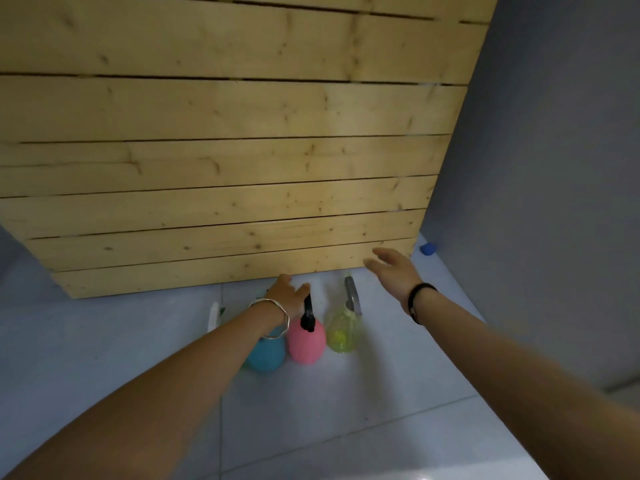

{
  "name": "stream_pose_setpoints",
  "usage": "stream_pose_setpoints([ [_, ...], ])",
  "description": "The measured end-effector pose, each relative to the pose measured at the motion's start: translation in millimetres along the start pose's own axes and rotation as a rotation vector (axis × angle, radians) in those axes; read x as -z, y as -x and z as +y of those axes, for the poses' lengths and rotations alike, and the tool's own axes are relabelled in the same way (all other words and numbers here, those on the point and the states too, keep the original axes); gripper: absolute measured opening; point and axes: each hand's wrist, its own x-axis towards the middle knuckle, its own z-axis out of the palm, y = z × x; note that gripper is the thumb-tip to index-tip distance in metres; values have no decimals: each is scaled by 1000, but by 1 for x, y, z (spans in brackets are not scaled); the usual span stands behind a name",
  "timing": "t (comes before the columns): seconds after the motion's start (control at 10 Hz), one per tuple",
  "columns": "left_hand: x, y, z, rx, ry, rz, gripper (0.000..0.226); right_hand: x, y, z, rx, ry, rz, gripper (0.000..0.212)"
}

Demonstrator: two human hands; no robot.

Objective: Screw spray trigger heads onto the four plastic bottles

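Bottles stand in a row on the floor just in front of the wooden pallet [225,161]: the pink bottle [306,342] and yellow-green bottle [341,332] already carry trigger heads, so I judge the job near done. The blue bottle [265,353] is half hidden under my left hand [289,294], whose fingers curl toward the pink bottle's black trigger [307,315], grip unclear. My right hand [393,266] hovers spread and empty near the pallet.

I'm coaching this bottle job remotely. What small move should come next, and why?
Probably lift the left hand away to check the blue bottle it hides. The pink bottle and yellow bottle already carry trigger heads; the right hand hovers open.
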Motion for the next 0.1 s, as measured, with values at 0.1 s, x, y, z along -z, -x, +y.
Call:
stream_pose_setpoints([
  [0.1, 15, 20, 6, -49, 14, 43, 60, 36, 34, -77, 220, -125, 87, 42],
])
